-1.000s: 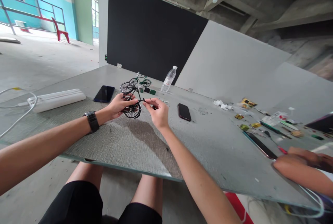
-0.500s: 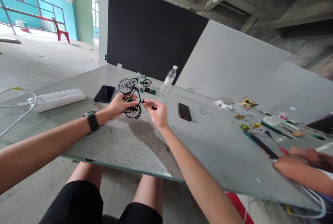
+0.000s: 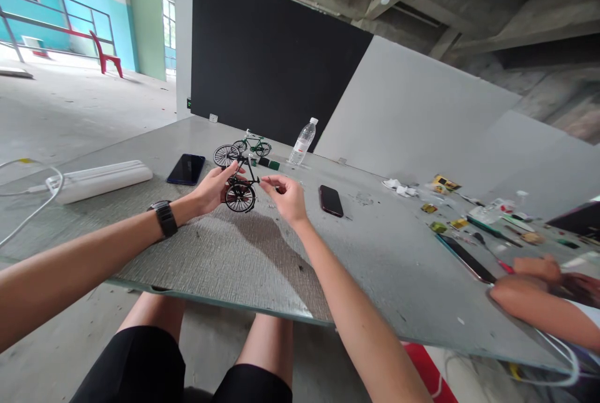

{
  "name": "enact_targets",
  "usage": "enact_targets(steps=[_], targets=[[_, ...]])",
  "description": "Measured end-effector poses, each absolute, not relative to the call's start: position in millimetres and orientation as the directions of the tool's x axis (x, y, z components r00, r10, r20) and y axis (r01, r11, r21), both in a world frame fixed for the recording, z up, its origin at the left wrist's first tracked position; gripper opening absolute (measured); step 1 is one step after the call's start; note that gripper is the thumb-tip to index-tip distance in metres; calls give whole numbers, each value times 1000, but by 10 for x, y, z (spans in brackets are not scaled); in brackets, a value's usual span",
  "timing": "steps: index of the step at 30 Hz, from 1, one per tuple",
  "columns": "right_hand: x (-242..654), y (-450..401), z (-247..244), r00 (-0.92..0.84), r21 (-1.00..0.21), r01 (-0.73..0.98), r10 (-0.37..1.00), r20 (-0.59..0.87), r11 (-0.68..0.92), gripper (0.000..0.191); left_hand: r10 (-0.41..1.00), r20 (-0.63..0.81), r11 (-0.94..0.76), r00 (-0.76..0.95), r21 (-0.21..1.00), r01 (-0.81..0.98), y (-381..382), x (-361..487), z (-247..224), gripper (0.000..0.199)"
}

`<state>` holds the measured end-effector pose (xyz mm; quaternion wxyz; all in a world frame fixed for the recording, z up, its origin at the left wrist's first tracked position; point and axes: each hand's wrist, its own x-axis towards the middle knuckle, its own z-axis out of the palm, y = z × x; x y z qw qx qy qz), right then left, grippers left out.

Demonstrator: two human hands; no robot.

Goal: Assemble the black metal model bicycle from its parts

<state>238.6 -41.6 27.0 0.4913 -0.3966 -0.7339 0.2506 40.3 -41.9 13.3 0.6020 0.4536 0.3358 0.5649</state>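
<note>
A black model bicycle (image 3: 240,197) is held above the table, tilted, one wheel towards me and the other farther off. My left hand (image 3: 215,190) is closed around its frame, thumb on the near side. Just right of the frame, my right hand (image 3: 285,195) is in a pinch, fingertips close to a short black part that sticks out from the bicycle. Whether those fingertips touch it or grip something tiny, I cannot make out. Behind stands a green model bicycle (image 3: 253,145), with small dark green blocks (image 3: 269,164) near it.
On the grey table (image 3: 187,259) lie two phones, one left (image 3: 186,169) and one right (image 3: 331,200), a white power strip (image 3: 100,181) and a water bottle (image 3: 303,142). Tools and scraps are spread at right, by another person's arm (image 3: 539,309). A black panel (image 3: 276,47) rises behind.
My right fingertips have shifted slightly right, away from the bicycle's frame. My left thumb has lifted and now points upward along the frame. The bicycle stays nearly in place.
</note>
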Motion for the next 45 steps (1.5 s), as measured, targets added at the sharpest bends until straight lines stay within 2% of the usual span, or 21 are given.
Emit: enact_targets(steps=[4,7,11,14,18,23,27,33,36,42,45], targets=[[2672,-288,360,-135,-611,595,814,565,522,43,993,65,-17,104,914,-404,-392,394,121,28],[2966,-178,411,-160,-435,804,852,498,405,36,993,56,-9,103,911,-413,-391,386,117,28],[3226,-71,378,-162,-304,914,929,334,268,24,993,21,33,119,899,-436,-413,385,150,33],[3272,-19,295,-239,-268,914,939,248,303,25,993,2,48,115,900,-433,-430,397,194,29],[3247,18,196,-291,-275,896,930,226,347,21,996,-11,51,94,899,-436,-400,388,202,22],[3146,-15,189,-295,-316,868,910,292,383,23,996,-18,58,92,886,-460,-326,343,147,28],[2905,-138,229,-356,-423,749,848,392,510,37,996,-24,66,85,843,-535,-372,362,202,24],[2472,-349,196,-481,-552,596,809,337,584,47,984,44,71,175,799,-597,-402,378,247,23],[2404,-369,183,-438,-587,560,810,389,585,47,983,88,26,159,799,-601,-362,362,206,22],[2546,-261,217,-243,-615,533,801,546,581,48,985,167,-110,42,797,-593,-271,327,101,11],[2653,-195,235,-177,-607,560,797,578,564,48,977,212,-197,-35,816,-544,-219,278,58,23]])
